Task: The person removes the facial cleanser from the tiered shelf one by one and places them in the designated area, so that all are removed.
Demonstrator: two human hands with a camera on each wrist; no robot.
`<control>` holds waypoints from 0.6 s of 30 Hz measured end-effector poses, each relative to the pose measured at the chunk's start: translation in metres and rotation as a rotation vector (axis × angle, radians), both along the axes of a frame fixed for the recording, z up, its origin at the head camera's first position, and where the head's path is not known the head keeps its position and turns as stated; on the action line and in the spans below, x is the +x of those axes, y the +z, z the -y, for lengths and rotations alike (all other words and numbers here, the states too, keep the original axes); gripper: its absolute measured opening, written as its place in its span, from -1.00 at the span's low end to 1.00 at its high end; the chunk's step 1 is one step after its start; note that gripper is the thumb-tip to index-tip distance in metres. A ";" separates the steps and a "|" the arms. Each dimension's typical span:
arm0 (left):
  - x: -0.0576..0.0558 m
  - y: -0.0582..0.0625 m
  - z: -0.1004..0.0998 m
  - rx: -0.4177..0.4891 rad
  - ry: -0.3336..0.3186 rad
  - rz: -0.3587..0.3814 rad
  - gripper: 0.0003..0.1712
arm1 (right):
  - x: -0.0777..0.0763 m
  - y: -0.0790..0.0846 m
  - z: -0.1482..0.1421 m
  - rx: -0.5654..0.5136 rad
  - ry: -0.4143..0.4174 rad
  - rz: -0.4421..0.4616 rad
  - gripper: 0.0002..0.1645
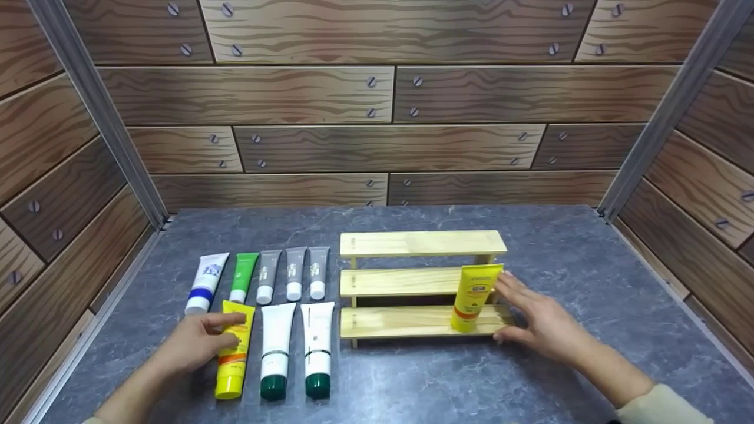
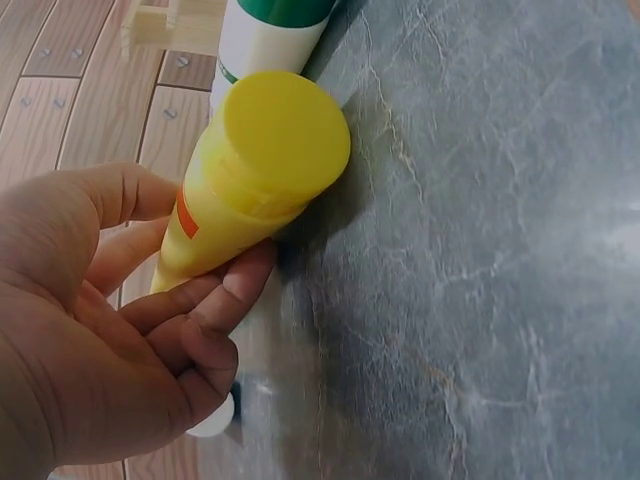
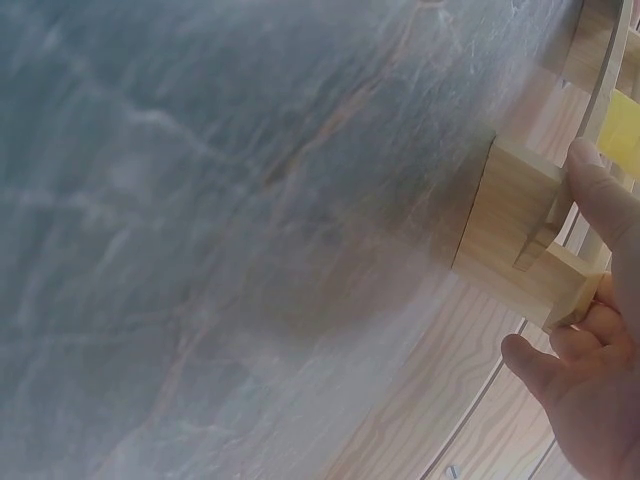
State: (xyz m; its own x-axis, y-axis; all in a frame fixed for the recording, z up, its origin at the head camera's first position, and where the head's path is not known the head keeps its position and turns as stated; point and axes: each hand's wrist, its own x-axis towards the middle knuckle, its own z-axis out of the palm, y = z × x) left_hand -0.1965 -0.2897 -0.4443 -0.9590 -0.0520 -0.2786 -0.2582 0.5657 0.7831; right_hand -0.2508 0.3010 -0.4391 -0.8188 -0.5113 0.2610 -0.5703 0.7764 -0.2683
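Note:
My left hand point(image 1: 197, 341) grips a yellow squeeze tube point(image 1: 234, 371) lying on the tabletop at the left, thumb and fingers on its two sides. In the left wrist view its round yellow cap point(image 2: 285, 135) faces the camera. At the right end of a three-step wooden display rack point(image 1: 400, 321), my right hand point(image 1: 545, 324) holds the rack's side. In the right wrist view its thumb point(image 3: 597, 190) is on the lowest step's edge and other fingers curl at the side panel point(image 3: 510, 215). Another yellow tube point(image 1: 474, 300) stands on its cap on the lowest step, beside that hand.
Two white tubes with green caps point(image 1: 275, 347) lie right of the gripped tube. Behind them lie several grey tubes point(image 1: 293, 271), a green tube point(image 1: 243, 274) and a white-and-blue tube point(image 1: 207, 280). Wood-patterned walls point(image 1: 377, 94) enclose the grey marbled table point(image 1: 412, 383).

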 end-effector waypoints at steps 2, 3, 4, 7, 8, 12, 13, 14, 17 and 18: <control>0.000 0.000 0.000 -0.007 -0.009 -0.018 -0.48 | 0.000 0.000 0.000 -0.001 -0.003 0.005 0.18; 0.000 0.001 0.000 -0.010 -0.018 -0.026 -0.48 | 0.000 0.001 0.000 -0.002 -0.005 0.007 0.18; 0.000 0.001 0.000 -0.014 -0.025 -0.032 -0.48 | 0.001 0.001 0.000 -0.003 -0.006 0.010 0.18; 0.001 0.001 -0.001 -0.028 -0.037 -0.047 -0.50 | 0.001 0.001 0.001 -0.004 -0.009 0.012 0.18; 0.001 0.001 -0.001 -0.031 -0.040 -0.048 -0.51 | 0.001 0.001 0.001 -0.003 -0.009 0.011 0.18; 0.001 0.000 -0.001 -0.037 -0.045 -0.045 -0.52 | 0.001 0.000 0.001 0.003 -0.008 0.000 0.18; 0.001 0.000 -0.002 -0.035 -0.043 -0.042 -0.53 | 0.001 0.000 0.001 0.004 -0.008 -0.003 0.18; 0.000 0.000 -0.002 -0.034 -0.040 -0.037 -0.53 | 0.001 -0.001 0.001 0.004 -0.007 -0.007 0.18; 0.000 0.000 -0.003 -0.038 -0.034 -0.032 -0.53 | 0.000 -0.001 0.000 0.003 -0.003 -0.012 0.17; 0.000 0.000 -0.003 -0.041 -0.034 -0.036 -0.53 | 0.000 -0.001 0.000 0.003 -0.003 -0.010 0.17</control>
State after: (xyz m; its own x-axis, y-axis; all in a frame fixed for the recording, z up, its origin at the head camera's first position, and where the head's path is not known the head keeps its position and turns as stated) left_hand -0.1963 -0.2869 -0.4442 -0.9698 -0.0296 -0.2422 -0.2102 0.6054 0.7677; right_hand -0.2508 0.3010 -0.4403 -0.8176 -0.5099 0.2676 -0.5709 0.7786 -0.2604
